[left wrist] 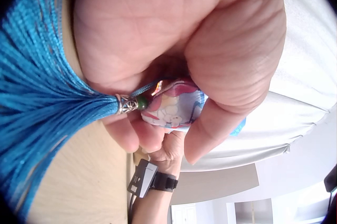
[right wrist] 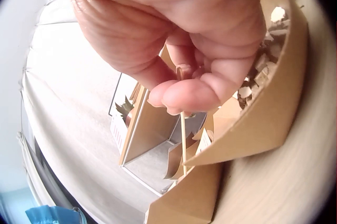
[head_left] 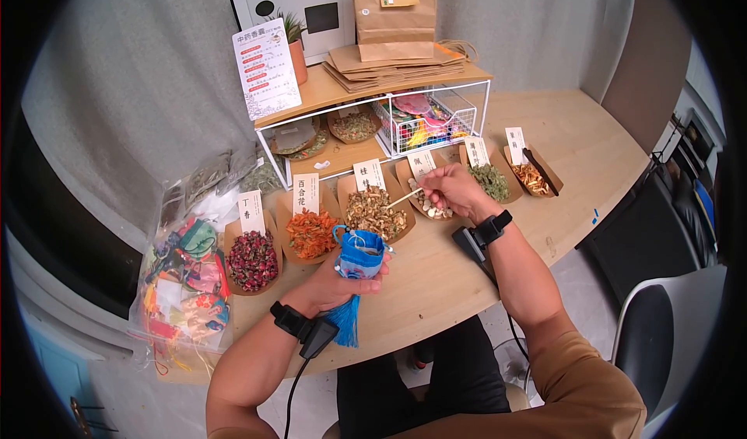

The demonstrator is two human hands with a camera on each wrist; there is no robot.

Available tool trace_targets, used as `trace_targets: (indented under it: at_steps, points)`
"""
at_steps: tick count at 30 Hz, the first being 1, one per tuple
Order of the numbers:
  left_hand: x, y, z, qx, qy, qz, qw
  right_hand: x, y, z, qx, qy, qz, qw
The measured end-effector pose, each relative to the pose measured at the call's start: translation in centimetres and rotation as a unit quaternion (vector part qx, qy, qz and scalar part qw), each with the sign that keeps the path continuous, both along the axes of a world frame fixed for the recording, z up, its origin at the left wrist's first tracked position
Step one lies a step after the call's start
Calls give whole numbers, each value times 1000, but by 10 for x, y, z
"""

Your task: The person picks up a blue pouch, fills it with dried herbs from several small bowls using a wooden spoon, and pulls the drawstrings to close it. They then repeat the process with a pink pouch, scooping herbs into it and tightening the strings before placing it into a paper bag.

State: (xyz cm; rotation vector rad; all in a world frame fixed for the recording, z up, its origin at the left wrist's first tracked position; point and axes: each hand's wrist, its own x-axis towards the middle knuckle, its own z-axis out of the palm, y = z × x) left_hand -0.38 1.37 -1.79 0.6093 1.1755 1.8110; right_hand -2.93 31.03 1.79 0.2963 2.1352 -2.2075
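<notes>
My left hand grips a small blue sachet pouch with its mouth upward. From the pouch hangs a long blue tassel, joined by a silver cap and a green bead. Between thumb and fingers, my right hand pinches a thin wooden stick. The stick's far end reaches the edge of a paper tray of brown dried chips, in front of the pouch. Under the right hand lies another tray of pale slices; in the right wrist view its brown wall stands close beside the fingers.
More labelled trays stand in the row: dark rosebuds, orange petals, green leaves and orange-brown pieces. Behind is a wooden shelf with a wire basket. A plastic bag of colourful pouches lies left.
</notes>
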Motion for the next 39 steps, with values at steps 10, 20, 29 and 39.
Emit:
trace_targets:
  at_steps: [10,20,29,39]
  points:
    - [0,0,-1,10,-9,3,1000,2,-2,4,20,12,-8,1000]
    - [0,-1,-1,2,-5,0,1000,2,-2,4,22,24,-13,999]
    - [0,0,0,10,-12,2,1000,1,-1,3,32,29,-8,999]
    - [0,-1,0,6,-11,-2,1000,3,-2,2,37,29,0,999]
